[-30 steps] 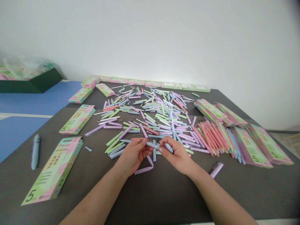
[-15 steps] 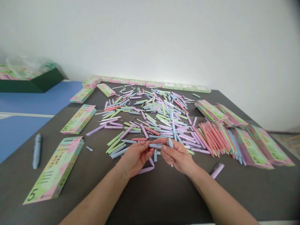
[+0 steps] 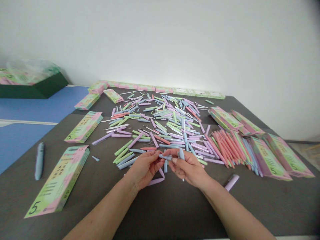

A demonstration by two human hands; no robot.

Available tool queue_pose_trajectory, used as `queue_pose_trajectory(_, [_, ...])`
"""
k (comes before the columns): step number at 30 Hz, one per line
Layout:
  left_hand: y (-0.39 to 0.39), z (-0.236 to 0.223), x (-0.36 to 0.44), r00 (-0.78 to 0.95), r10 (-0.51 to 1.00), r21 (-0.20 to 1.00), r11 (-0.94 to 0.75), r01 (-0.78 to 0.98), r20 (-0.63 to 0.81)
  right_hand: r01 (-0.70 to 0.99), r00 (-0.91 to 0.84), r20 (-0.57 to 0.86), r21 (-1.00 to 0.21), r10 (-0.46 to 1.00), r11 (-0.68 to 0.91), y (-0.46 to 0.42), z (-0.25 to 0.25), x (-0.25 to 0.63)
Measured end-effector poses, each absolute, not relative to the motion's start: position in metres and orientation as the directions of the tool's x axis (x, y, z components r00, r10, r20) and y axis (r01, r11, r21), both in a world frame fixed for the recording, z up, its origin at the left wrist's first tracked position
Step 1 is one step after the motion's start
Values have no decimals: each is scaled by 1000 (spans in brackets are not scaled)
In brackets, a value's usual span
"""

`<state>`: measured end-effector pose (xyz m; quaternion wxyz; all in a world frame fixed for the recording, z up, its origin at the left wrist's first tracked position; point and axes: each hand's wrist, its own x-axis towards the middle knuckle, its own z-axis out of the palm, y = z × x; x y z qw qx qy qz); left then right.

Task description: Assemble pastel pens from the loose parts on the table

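Observation:
In the head view, my left hand (image 3: 146,169) pinches one end of a small blue pen part (image 3: 165,157) between thumb and fingertips. The fingers of my right hand (image 3: 191,169) are closed at the other end of that part. A second blue pen piece (image 3: 181,153) sticks up from between my right fingers, and a small white tip shows below that hand. Fingers partly hide how the parts fit together. Just under and beside my hands lie a purple pen piece (image 3: 156,181) and several blue and green pen barrels (image 3: 125,157).
A wide heap of pastel pen parts (image 3: 172,116) covers the table's middle. Coral pens (image 3: 227,146) lie in a row at right beside printed boxes (image 3: 271,158). More boxes (image 3: 58,180) stand at left, near a blue pen piece (image 3: 39,161). A purple cap (image 3: 232,182) lies front right.
My right fingers have shifted around the blue parts, and the upright blue piece has moved slightly left. My left hand has stayed nearly in place.

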<state>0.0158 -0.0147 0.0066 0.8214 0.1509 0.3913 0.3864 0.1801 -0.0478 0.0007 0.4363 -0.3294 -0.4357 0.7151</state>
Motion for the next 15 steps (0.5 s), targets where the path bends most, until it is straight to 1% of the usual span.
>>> queue_pose_trajectory(5, [-16,5,17,404,751,552,658,-512,-521,-344,-419,-74,-910,905,-234,-49,2,179])
queue_pose_trajectory(15, [-15,8,14,416,745,536,666,-520,-522,-276,-443,-48,-943,895,-187,-49,4,181])
